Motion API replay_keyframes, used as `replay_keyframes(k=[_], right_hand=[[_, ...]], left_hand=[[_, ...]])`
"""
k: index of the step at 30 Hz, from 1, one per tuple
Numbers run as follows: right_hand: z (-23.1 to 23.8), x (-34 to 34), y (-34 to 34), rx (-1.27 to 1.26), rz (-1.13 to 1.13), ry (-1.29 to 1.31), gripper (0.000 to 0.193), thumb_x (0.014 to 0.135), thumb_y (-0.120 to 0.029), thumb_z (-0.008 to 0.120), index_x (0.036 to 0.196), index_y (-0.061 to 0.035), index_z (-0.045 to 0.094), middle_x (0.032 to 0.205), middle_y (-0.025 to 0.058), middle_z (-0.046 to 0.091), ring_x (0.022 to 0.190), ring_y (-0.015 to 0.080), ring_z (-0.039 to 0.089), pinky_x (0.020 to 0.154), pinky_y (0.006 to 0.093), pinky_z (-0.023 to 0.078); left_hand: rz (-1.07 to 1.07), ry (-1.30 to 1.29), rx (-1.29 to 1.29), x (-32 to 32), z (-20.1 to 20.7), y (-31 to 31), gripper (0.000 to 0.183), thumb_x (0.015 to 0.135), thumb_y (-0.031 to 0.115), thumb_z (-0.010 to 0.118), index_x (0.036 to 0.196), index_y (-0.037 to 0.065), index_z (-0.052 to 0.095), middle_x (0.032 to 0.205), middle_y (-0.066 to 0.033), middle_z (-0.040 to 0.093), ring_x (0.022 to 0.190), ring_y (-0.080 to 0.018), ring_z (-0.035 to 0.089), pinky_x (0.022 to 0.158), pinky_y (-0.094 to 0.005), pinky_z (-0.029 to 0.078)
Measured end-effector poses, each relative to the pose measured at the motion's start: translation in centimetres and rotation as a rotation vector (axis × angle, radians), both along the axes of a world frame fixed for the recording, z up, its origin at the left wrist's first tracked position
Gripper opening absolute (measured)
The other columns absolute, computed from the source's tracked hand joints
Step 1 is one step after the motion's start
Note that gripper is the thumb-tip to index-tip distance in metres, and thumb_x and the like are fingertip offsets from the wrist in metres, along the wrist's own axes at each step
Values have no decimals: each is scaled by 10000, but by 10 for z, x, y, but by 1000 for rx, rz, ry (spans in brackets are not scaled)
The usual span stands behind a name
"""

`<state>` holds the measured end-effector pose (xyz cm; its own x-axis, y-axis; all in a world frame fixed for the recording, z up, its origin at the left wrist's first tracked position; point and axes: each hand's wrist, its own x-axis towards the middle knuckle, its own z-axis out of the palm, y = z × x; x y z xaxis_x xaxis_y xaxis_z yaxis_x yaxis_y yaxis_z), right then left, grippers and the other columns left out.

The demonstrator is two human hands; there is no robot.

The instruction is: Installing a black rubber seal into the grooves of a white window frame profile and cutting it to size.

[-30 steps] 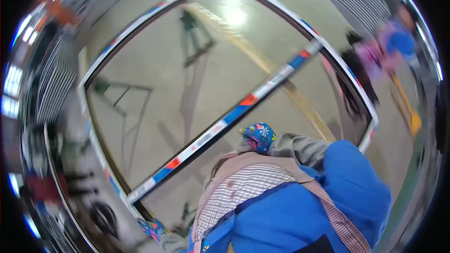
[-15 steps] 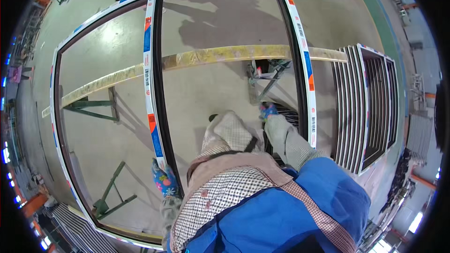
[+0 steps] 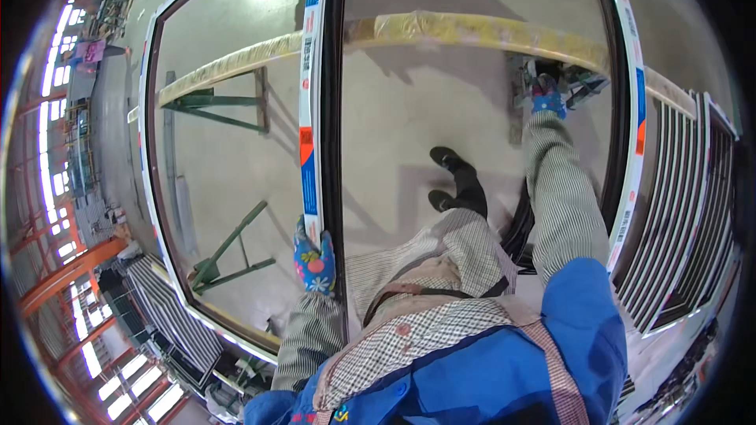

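Note:
A large window frame (image 3: 309, 142), dark inside and covered with white, blue and orange protective tape, lies across a beam wrapped in yellow film (image 3: 441, 30). My left hand (image 3: 315, 262), in a blue flowered glove, is closed around the near end of its middle bar, thumb on one side and fingers on the other. Through the right opening of the frame, my right arm stretches forward and down. My right hand (image 3: 547, 102), gloved alike, is at a green trestle (image 3: 583, 85) under the beam, beside something dark. Its fingers are too unclear to read.
Stacked striped frames (image 3: 669, 205) stand close on the right, with another stack (image 3: 175, 303) at the lower left. Green trestle legs (image 3: 228, 252) rest on the floor at left. Black coiled material (image 3: 520, 224) lies beside my legs.
My right hand has gone forward from beside my body to the trestle below the beam. My left hand keeps hold of the middle bar. The view has shifted and leaned closer.

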<state>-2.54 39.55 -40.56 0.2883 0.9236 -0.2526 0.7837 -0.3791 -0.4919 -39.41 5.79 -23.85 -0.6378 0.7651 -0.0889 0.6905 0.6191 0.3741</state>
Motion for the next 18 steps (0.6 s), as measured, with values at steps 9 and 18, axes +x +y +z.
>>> replay_keyframes(k=[9,18], right_hand=[[136,-62,-171,-162,-371,1859,393,929,-391,490,1154,-69,506,838,132,604,737,178,609,643,330,524],[135,-62,-166,-643,225,1715,407,893,-312,559,1219,-78,491,1072,127,583,903,263,594,807,394,486]], left_hand=[[-249,26,157,51,49,55,650,858,85,578,1406,1,240,1359,-214,356,1243,-329,405,1031,-384,380],[149,-1248,403,76,76,128,351,937,61,448,1287,39,430,1133,-182,576,1019,-283,607,881,-371,517]])
